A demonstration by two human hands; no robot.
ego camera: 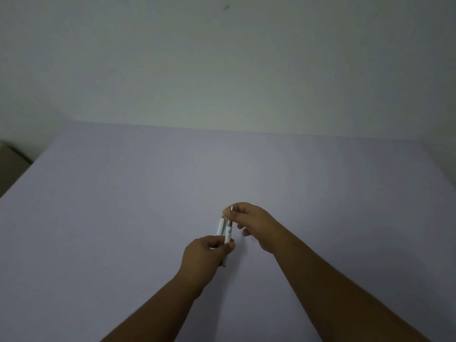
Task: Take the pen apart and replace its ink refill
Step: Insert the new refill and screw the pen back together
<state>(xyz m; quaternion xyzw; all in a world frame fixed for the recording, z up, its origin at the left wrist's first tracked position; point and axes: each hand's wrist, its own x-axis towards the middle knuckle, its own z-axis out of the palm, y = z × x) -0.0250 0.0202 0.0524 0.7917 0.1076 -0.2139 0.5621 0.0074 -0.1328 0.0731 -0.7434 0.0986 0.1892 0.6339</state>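
1. Bench (pixel 123 218) was a plain lavender surface against a pale wall (pixel 222 70); a dim brownish object (pixel 9 159) sat past its far-left edge, too dark to identify.
2. Left hand (pixel 204 253) had its grip closed around two white pen pieces: the pen barrel (pixel 228 236) and a second white tube (pixel 220 227) just beside it, both held above the bench.
3. Right hand (pixel 254 223) pinched the metal tip section (pixel 230 217) at the barrel's upper end, thumb and forefinger pressed on it.
4. Barrel's lower end showed below the left hand.
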